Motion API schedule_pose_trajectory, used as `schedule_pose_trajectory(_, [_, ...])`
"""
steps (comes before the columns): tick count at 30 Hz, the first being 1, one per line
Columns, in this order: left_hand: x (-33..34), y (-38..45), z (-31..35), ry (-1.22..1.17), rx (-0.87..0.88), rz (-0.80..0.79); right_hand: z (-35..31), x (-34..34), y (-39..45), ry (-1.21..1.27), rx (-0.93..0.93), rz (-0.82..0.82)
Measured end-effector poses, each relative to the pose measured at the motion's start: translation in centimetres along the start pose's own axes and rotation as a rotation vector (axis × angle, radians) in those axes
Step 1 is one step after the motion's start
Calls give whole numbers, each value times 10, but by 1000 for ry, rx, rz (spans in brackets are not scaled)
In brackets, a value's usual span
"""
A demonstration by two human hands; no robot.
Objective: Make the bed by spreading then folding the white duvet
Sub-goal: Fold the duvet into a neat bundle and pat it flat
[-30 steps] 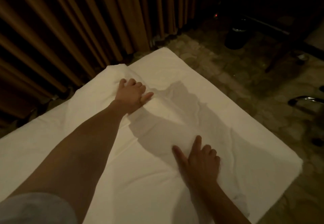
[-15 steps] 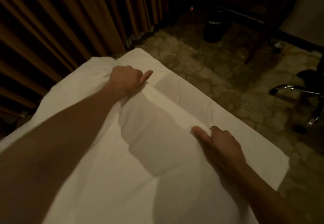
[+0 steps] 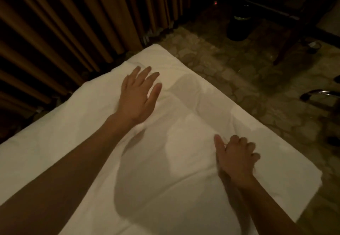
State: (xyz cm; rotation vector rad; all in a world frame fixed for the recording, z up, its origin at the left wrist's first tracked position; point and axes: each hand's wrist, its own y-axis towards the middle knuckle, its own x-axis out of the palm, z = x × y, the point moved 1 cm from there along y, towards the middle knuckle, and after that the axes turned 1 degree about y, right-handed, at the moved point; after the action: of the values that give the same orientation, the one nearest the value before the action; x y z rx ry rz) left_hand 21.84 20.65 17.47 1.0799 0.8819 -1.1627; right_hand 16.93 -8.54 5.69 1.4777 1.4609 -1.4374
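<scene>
The white duvet (image 3: 184, 188) lies spread over the bed, with its far corner pointing at the curtains and shallow creases across the middle. My left hand (image 3: 137, 96) is near that far corner, its fingers straight and spread over the fabric. My right hand (image 3: 237, 158) is close to the duvet's right edge. Its thumb lies straight along the cloth and its fingers are curled down into the cloth. Both forearms reach in from the bottom of the view and cast shadows on the duvet.
Brown pleated curtains (image 3: 73, 32) hang along the bed's left side. Patterned carpet (image 3: 248, 73) lies beyond the right edge, with a dark round object (image 3: 239, 27), a furniture leg (image 3: 287, 47) and a chrome chair base (image 3: 320, 95) on it.
My left hand has let go of the fold it gripped and opened flat near the far corner. My right hand stays curled on the duvet near the right edge.
</scene>
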Motion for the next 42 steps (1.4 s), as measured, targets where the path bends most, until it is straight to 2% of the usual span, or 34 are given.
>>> schedule_pose_trajectory(1, [-22, -23, -2, -26, -22, 48, -17, -12, -12, 23, -25, 121])
schedule_pose_trajectory(3, [-53, -66, -12, -26, -43, 110, -67, -37, -55, 213, -195, 344])
schedule_pose_trajectory(4, [-57, -81, -21, 0, -74, 83, -96, -46, -81, 292, -321, 369])
schedule_pose_trajectory(5, [-54, -90, -29, 43, -105, 2, -125, -45, -106, 322, -456, 315])
schedule_pose_trajectory(7, [-30, -93, -50, 187, -86, -236, -167, -31, -149, 262, -649, 53])
schedule_pose_trajectory(8, [-14, -93, -59, 265, -58, -333, -175, -21, -160, 193, -690, -39])
schedule_pose_trajectory(10, [10, -91, -75, 335, -34, -433, -170, 2, -164, 34, -712, -109])
schedule_pose_trajectory(15, [24, -68, -92, 360, 100, -433, -115, 23, -145, -87, -610, -121])
schedule_pose_trajectory(21, [53, -28, -105, 434, 123, -406, -53, 37, -124, -111, -322, -237])
schedule_pose_trajectory(25, [71, -1, -119, 442, 59, -381, -16, 53, -113, -90, -213, -217])
schedule_pose_trajectory(30, [93, 21, -142, 402, -47, -434, 19, 80, -109, -68, -50, -179])
schedule_pose_trajectory(34, [109, 21, -147, 403, -78, -475, 55, 85, -105, -113, 191, -278])
schedule_pose_trajectory(37, [101, 19, -138, 375, -79, -474, 55, 61, -104, -157, 373, -387])
schedule_pose_trajectory(39, [77, 11, -129, 296, -73, -412, 33, 32, -103, -186, 362, -329])
schedule_pose_trajectory(42, [21, -20, -123, 51, -66, -241, -37, -5, -116, 0, 33, -115])
